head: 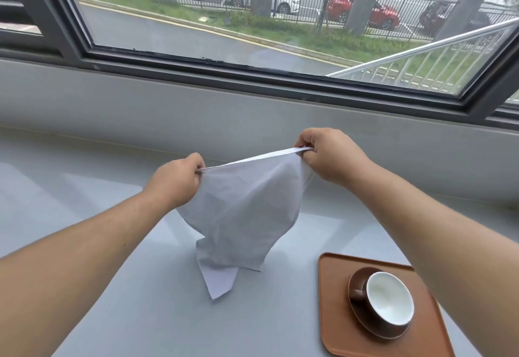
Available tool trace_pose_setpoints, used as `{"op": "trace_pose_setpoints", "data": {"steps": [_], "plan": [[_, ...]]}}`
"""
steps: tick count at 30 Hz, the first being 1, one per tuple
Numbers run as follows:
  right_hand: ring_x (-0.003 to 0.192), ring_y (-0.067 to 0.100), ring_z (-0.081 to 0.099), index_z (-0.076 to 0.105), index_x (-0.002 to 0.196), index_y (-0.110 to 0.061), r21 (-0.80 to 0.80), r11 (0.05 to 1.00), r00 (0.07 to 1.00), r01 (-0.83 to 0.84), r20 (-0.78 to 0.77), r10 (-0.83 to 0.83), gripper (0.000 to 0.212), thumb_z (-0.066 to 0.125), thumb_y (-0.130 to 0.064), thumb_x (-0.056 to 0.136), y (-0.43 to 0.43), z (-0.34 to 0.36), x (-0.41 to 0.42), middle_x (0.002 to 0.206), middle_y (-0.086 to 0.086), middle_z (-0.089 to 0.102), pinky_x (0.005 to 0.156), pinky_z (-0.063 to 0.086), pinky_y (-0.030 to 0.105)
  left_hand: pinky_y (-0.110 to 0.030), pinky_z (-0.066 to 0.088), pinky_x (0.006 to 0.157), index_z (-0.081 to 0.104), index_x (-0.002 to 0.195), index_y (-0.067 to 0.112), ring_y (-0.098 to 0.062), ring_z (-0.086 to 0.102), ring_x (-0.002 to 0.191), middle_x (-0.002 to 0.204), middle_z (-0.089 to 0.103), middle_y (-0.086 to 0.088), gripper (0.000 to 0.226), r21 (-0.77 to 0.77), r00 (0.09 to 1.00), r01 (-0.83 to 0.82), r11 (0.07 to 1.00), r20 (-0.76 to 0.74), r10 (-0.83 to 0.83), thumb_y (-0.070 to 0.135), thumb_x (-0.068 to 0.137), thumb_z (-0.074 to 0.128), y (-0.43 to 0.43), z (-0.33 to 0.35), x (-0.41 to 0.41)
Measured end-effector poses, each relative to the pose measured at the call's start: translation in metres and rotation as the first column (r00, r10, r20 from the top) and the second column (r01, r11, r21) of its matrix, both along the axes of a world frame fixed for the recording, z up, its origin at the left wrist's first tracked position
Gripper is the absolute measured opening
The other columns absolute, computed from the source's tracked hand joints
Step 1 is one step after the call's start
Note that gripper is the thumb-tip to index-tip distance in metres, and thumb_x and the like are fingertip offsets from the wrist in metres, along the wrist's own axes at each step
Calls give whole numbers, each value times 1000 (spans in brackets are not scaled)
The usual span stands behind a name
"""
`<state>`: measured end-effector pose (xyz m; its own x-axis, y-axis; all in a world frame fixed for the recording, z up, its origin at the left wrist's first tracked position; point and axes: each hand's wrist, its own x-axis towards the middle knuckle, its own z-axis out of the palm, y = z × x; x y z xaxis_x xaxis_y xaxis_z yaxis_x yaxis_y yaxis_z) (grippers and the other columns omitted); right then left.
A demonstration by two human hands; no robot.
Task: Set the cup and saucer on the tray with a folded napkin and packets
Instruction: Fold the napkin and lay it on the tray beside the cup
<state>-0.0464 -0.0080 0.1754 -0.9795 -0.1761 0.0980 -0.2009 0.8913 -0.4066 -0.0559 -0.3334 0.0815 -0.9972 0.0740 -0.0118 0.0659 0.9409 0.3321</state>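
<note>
A white cloth napkin (241,210) hangs in the air above the grey counter, stretched between both hands. My left hand (175,181) pinches its left top corner and my right hand (327,157) pinches the right top corner, slightly higher. The napkin's lower tip touches the counter. At the lower right lies a brown tray (334,295). On it stands a brown saucer (365,325) with a brown cup (390,300), white inside, its handle pointing left. My right forearm crosses over the tray's right side. No packets are in view.
The grey counter (112,272) runs left and forward, backed by a low grey sill wall (196,109) under a large window. The tray sits near the counter's lower right edge.
</note>
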Motion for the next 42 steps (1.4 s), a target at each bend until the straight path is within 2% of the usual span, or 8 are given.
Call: {"op": "trace_pose_setpoints", "data": {"steps": [5,10,13,16,24,28,32,42], "plan": [[94,28,61,73,98,-24,95,990,994,105,-7,-105,26,53,-13,88,22,0,-6,102,3,73,77,53,35,-35,44,65,58,86,33,-24,59,84,81,61,12,16,-90,997,71,993,3,-71,40,100,56,-6,16,-11],[87,29,60,72,94,-26,53,981,978,185,-103,-179,26,53,-12,86,29,16,-10,95,1,73,68,45,33,-37,50,78,67,92,26,-23,61,93,103,64,3,13,-212,976,215,953,74,-203,29,100,58,-9,33,-18],[89,33,62,72,97,-24,50,977,957,209,-215,-194,25,52,-13,87,29,39,-8,86,0,69,66,42,34,-41,52,84,68,102,22,-33,63,101,112,66,-4,15,-162,986,127,979,-85,-142,28,101,54,-8,59,-28],[92,37,64,74,105,-20,31,971,920,238,-326,-216,25,54,-14,92,36,60,-4,96,8,75,70,45,37,-41,48,77,68,104,21,-37,62,100,111,70,-7,16,-58,965,41,997,-257,-55,27,100,53,-5,90,-37],[94,37,64,75,103,-14,6,955,859,296,-438,-264,20,58,-11,92,51,78,34,97,10,75,73,46,38,-44,47,71,72,93,9,-42,66,85,90,74,-16,18,-69,795,173,983,-579,-180,26,98,66,-4,135,-19],[97,37,64,76,100,-14,17,955,872,295,-413,-262,20,61,-8,89,52,56,69,99,10,75,78,50,40,-49,50,66,71,83,6,-41,66,71,75,71,-15,16,-141,735,245,959,-619,-279,17,95,71,-11,118,9],[92,37,62,76,97,-12,55,966,910,251,-353,-216,19,65,-2,86,52,9,114,93,10,74,80,49,41,-46,48,60,72,82,11,-38,66,67,73,70,-10,24,-201,713,282,938,-610,-345,27,92,58,-19,78,50],[99,24,57,76,103,-19,96,993,998,66,-26,-64,23,66,-6,87,49,-135,246,101,-4,69,78,38,28,-39,44,56,71,76,12,-33,62,60,72,69,-3,21,-239,837,328,914,-375,-398,19,88,56,-37,-52,195]]}}
